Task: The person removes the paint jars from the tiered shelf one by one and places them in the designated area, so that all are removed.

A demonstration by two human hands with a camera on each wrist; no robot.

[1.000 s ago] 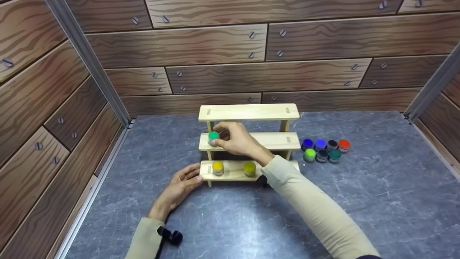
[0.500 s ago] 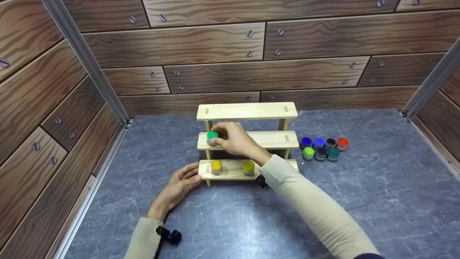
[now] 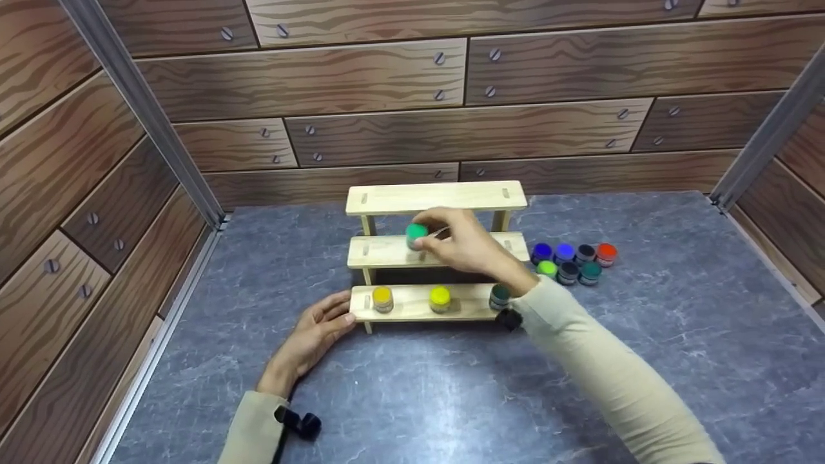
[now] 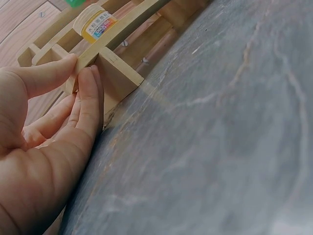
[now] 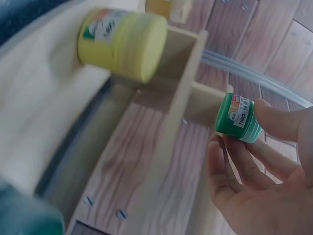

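Jar (image 3: pixel 416 232) partly hidden in right hand (image 3: pixel 469 243), teal jar (image 5: pixel 30 213) blurred

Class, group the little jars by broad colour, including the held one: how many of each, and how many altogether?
Green jars: 4
Yellow jars: 2
Blue jars: 2
Black or near-black jars: 2
Red jar: 1
Total: 11

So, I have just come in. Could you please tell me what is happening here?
A person's right hand pinches a green jar at the middle shelf of a wooden stand; I cannot tell whether the jar touches the shelf. The left hand grips the left end of the bottom shelf. On that shelf stand an orange-yellow jar, a yellow jar and a dark jar. Seven more jars sit on the table, right of the stand.
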